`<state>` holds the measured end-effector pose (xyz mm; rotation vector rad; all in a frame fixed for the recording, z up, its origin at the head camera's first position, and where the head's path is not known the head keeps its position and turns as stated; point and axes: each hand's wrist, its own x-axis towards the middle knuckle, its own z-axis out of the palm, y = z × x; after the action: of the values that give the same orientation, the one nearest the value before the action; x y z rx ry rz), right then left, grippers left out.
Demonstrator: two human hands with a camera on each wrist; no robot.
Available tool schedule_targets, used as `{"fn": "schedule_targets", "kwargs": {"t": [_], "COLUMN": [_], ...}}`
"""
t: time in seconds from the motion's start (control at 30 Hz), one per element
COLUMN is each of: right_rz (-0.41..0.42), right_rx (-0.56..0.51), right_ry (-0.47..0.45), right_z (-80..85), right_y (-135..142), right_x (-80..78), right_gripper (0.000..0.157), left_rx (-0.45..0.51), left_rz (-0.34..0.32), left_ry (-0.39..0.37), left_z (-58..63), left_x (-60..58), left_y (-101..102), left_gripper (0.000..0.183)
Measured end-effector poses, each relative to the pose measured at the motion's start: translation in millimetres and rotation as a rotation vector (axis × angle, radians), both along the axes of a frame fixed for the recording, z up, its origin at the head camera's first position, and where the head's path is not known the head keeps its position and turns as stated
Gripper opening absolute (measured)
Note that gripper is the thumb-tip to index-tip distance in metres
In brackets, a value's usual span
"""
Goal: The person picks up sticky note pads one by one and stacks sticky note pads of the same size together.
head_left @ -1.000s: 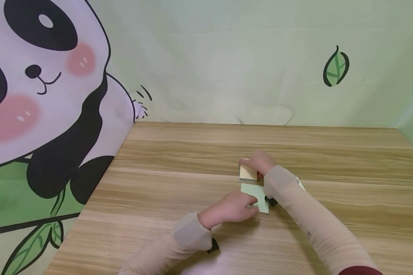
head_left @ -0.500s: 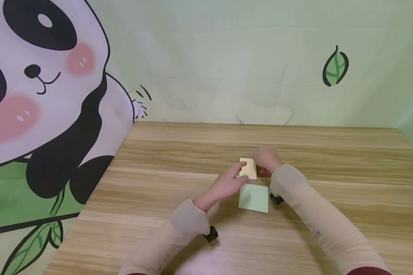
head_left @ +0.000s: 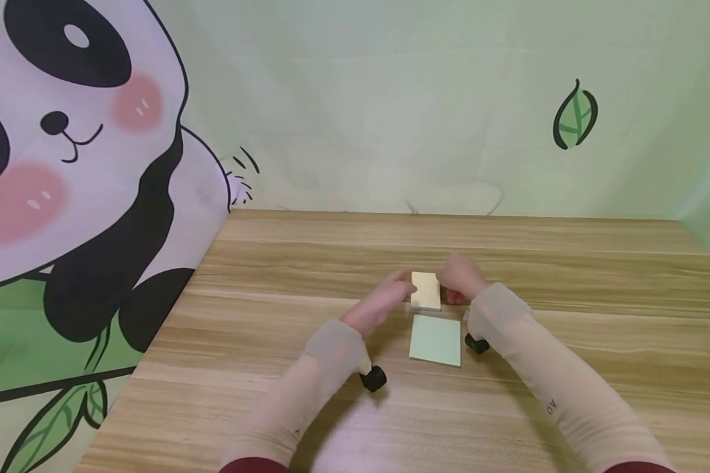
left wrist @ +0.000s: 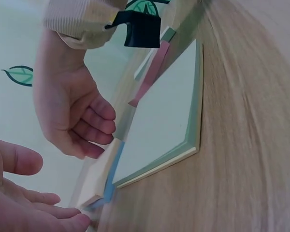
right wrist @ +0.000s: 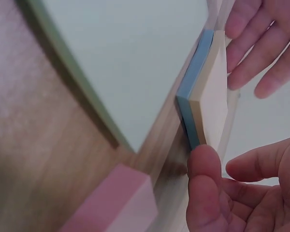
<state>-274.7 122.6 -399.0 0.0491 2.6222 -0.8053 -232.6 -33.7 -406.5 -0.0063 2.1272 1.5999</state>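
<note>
A small cream sticky-note pad (head_left: 426,290) lies on a blue pad (right wrist: 194,67) of like size, their edges almost lined up. Below it in the head view is a larger pale green sticky-note pad (head_left: 435,339), flat on a yellowish layer. My left hand (head_left: 384,299) is at the small stack's left side, fingers extended and thumb apart. On the stack's right side is my right hand (head_left: 463,276), fingers bent, nothing gripped. In the right wrist view its fingertips (right wrist: 205,164) touch or nearly touch the stack's corner; the thumb stands clear.
A pink pad (left wrist: 152,72) lies beyond the green one in the left wrist view, with a green-edged white pad (left wrist: 168,34) beside it. Both are hidden by my right arm in the head view. A wall (head_left: 361,131) borders the wooden table (head_left: 284,263) behind.
My left hand has moved off the green pad, up to the left side of the cream pad. My right hand has let go of the cream pad's top and shifted slightly right.
</note>
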Motion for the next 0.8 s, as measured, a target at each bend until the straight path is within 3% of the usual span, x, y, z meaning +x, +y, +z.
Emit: {"fn": "schedule_targets", "kwargs": {"t": [0.2,0.8], "right_rz": [0.005,0.012], "right_rx": [-0.065,-0.086], "right_ry": [-0.017,-0.018], "right_z": [-1.9,1.8], "right_y": [-0.4,-3.3], "right_x": [0.3,6.1], "right_gripper": [0.018,0.018], "left_rx": [-0.008,0.029], "left_rz": [0.025,0.079], "left_ry": [-0.016,-0.011], "left_z": [-5.0,-7.0], "left_x": [-5.3,-8.3], "left_y": [4.1,11.3], "left_gripper": [0.054,0.053]}}
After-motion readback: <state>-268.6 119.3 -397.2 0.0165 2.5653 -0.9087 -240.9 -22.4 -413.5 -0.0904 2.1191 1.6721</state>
